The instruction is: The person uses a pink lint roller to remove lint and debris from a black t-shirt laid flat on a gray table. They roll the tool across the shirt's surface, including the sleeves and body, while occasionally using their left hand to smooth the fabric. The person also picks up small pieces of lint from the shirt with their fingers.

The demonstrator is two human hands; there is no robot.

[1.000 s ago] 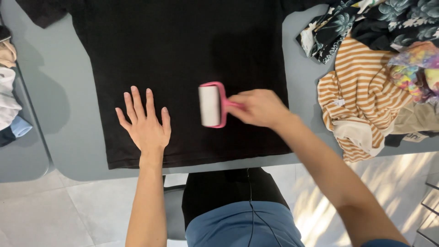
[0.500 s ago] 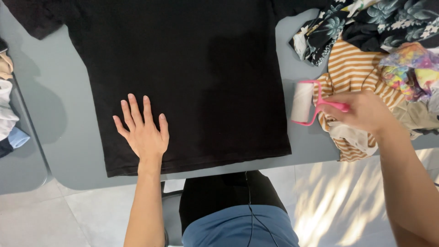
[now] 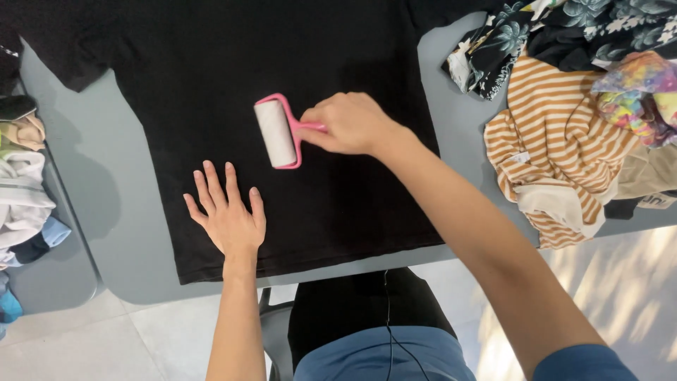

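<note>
Right hand (image 3: 350, 123) gripping lint roller (image 3: 276, 132) mid-shirt (image 3: 211, 63), left hand (image 3: 229, 219) near hem

Plain black T-shirt (image 3: 233, 77) across a flat grey table (image 3: 99, 176), with a white roller in a pink frame, the lint roller (image 3: 276, 132), at its middle. Orange-and-white striped top (image 3: 557, 148) at 3 o'clock; dark floral cloth (image 3: 493, 42) in teal and white, plus a tie-dye piece (image 3: 635, 92) in yellow, pink and green, at 1 to 2 o'clock. White, beige and blue folded clothes (image 3: 25, 190) at 9 o'clock.
</note>
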